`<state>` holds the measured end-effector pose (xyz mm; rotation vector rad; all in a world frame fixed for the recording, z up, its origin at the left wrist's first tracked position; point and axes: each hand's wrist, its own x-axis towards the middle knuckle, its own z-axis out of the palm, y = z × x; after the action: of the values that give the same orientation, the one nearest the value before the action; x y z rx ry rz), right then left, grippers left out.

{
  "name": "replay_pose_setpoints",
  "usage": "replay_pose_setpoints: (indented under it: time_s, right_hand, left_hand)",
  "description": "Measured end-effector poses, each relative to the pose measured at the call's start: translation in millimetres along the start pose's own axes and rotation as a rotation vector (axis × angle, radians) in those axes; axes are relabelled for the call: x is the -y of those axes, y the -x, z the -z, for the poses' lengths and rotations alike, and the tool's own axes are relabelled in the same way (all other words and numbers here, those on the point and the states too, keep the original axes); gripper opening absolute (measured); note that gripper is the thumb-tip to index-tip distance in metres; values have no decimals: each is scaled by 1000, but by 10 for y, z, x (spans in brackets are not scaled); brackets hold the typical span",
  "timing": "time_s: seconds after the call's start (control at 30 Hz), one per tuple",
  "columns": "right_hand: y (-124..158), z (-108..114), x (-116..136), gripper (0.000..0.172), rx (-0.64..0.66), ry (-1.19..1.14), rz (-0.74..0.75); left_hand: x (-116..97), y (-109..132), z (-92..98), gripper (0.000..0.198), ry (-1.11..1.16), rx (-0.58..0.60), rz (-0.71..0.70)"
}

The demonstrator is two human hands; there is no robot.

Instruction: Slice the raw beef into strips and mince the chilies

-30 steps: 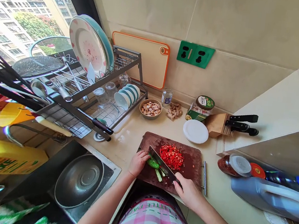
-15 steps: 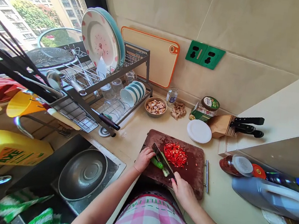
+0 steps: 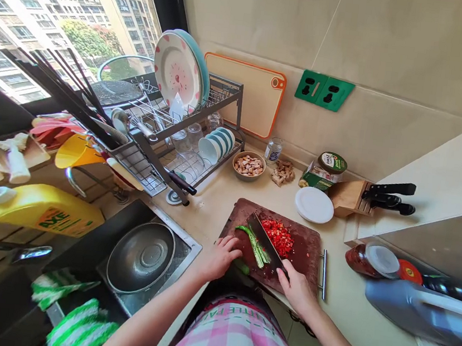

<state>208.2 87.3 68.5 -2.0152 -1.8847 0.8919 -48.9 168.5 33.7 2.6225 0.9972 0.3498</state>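
My right hand [image 3: 295, 286] grips a kitchen knife [image 3: 265, 239], its broad dark blade lying diagonally over the brown cutting board [image 3: 298, 271]. Beyond the blade is a heap of chopped red chili [image 3: 278, 237]. On the near side lie green chili strips [image 3: 256, 247], cut lengthwise and still together at one end. My left hand [image 3: 220, 257] is at the board's front left corner, fingers loosely curved and apart. Close by its thumb is another green chili [image 3: 241, 266], partly hidden; whether they touch is unclear.
Behind the board stand a bowl of garlic cloves [image 3: 249, 166], ginger [image 3: 282, 172], a white plate [image 3: 314, 204] and a knife block [image 3: 348, 197]. A dish rack [image 3: 222, 107] rises at left, above a wok [image 3: 140, 257] by the sink. Bottles lie along the right side.
My left hand has let go of the green chili strips and moved back toward the board's front left edge. The knife has shifted away from the strips, toward the red heap. The view has turned left.
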Motion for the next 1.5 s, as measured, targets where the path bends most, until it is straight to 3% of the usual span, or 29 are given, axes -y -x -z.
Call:
replay_pose_setpoints:
  time_s: [0.1,0.3,0.47,0.67,0.9,1.0,1.17,1.37,1.5]
  right_hand:
    - [46,80,24,30,23,-4,25]
    - [93,194,88,23,173,25,71]
    - [26,306,116,19,222,203,99]
    - [-165,384,104,19,279,322,165]
    - [-201,-58,78,23,202,352,117]
    - [-206,-118,-9,23,170,233,109]
    - [-201,20,-128,29,117,-33,111]
    - [-26,300,-149,28,63,-58,99]
    - [79,355,-126,24,134,-11,90]
  left_hand:
    - [-20,-33,-130,23,-19,1,48]
    - [-64,-206,-522,21,-23,-218,70]
    - [-96,-154,-667,23,-28,-314,70]
    - [-90,-185,-727,23,11,-348,98]
    - [-87,-132,-803,24,94,-385,107]
    - [-88,-73,-780,23,70,-382,132]
    - [-92,-141,-671,22,-20,-373,122]
    - [-73,-392,-536,19,28,-260,21]
    - [-104,-427,-549,17,-65,-297,138]
